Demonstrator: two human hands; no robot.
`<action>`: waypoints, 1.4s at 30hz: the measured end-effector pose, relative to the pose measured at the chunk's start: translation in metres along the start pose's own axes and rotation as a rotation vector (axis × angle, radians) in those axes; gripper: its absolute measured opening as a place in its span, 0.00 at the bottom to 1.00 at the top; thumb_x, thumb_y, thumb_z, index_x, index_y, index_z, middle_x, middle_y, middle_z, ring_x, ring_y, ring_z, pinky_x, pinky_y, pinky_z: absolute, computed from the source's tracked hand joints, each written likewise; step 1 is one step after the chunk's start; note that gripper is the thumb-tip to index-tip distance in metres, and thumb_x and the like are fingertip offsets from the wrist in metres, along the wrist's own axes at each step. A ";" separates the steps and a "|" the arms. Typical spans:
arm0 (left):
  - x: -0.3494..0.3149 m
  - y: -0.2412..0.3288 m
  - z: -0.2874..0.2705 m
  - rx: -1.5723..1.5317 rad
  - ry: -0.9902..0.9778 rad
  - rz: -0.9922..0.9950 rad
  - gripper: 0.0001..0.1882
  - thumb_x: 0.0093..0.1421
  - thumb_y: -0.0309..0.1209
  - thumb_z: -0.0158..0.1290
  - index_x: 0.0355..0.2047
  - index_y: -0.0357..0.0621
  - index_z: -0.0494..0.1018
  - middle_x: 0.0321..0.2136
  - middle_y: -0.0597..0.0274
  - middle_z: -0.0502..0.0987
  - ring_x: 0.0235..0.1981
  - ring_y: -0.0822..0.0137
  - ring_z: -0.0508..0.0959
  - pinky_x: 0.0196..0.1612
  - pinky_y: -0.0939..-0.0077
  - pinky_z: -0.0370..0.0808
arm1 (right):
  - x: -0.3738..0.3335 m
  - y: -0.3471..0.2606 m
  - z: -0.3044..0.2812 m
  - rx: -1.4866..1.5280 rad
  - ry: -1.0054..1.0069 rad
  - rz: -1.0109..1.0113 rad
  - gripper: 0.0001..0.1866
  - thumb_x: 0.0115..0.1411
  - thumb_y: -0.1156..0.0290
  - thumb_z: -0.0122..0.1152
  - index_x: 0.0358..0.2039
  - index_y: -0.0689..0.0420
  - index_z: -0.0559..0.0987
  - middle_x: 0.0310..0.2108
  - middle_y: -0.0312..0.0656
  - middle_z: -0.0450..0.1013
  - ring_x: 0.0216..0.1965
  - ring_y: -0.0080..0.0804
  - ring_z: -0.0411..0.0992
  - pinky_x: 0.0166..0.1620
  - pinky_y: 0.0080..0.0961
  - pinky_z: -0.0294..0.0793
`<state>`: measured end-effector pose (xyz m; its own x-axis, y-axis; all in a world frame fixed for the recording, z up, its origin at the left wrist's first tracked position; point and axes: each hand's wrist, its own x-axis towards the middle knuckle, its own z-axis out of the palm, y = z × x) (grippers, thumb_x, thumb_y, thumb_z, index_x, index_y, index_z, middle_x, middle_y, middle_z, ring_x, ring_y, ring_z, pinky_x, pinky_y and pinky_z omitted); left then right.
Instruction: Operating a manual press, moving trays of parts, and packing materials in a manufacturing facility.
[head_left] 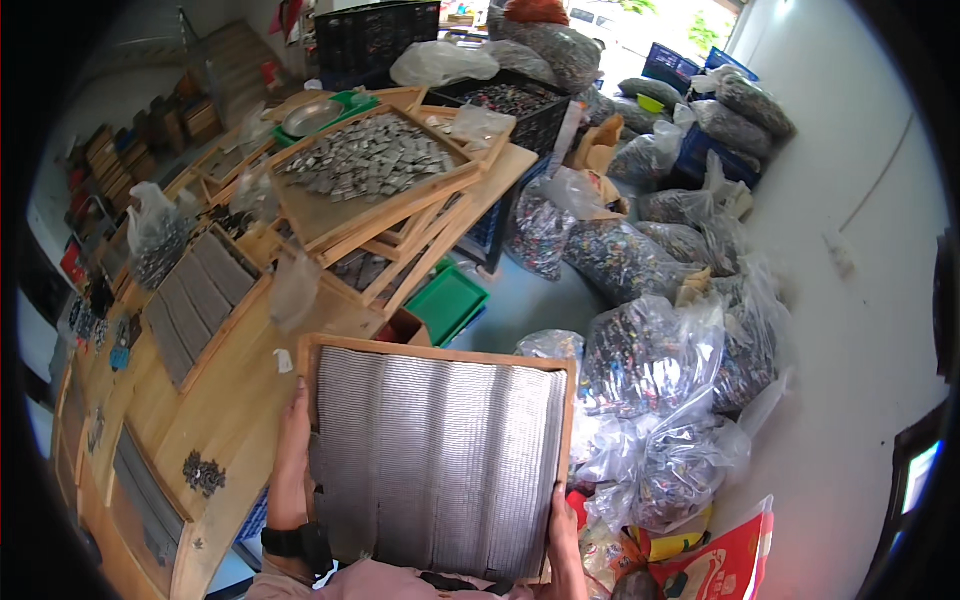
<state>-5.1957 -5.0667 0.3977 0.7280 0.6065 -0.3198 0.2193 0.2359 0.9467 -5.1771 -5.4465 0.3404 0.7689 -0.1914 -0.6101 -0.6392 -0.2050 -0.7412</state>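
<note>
A wooden-framed tray (440,351) packed with ribbed silvery metal strips is held in front of the person's torso, beside the right-hand edge of the pale wooden worktop (250,370). The left hand (297,408) is clamped on the tray's left side and the right hand (562,520) on its right side near the lower corner; most of the fingers are hidden by the frame. The strips run in upright columns, and the tray's lower edge is largely out of sight against the pink shirt (400,582). A black wristband (288,541) circles the left wrist.

On the worktop to the left lie a second framed tray (228,333) of dull grey strips, a small heap of dark metal parts (204,473) and, nearer the person, a third framed tray (158,472) with grey strips. Farther off, a shallow wooden tray (400,213) of loose flat metal pieces rests on stacked frames, with a round metal dish (312,117) just behind it. A green plastic bin (452,303) sits beyond the held tray. To the right, clear plastic bags (640,350) full of small mixed-colour pieces are piled along the white wall (850,300), with a red printed sack (722,560) near the lower edge
</note>
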 end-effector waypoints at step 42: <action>0.439 0.121 0.446 0.540 -0.323 0.186 0.33 0.56 0.58 0.34 0.29 0.34 0.68 0.28 0.45 0.72 0.33 0.50 0.71 0.37 0.65 0.65 | 0.291 -0.280 0.020 0.527 0.397 0.023 0.38 0.57 0.43 0.40 0.48 0.71 0.62 0.46 0.49 0.64 0.44 0.36 0.64 0.46 0.28 0.63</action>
<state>-4.5597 -5.1108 0.3887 0.9252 0.3224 -0.2003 0.3049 -0.3168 0.8982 -4.7741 -5.4259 0.3642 0.6263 -0.5501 -0.5524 -0.4836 0.2816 -0.8287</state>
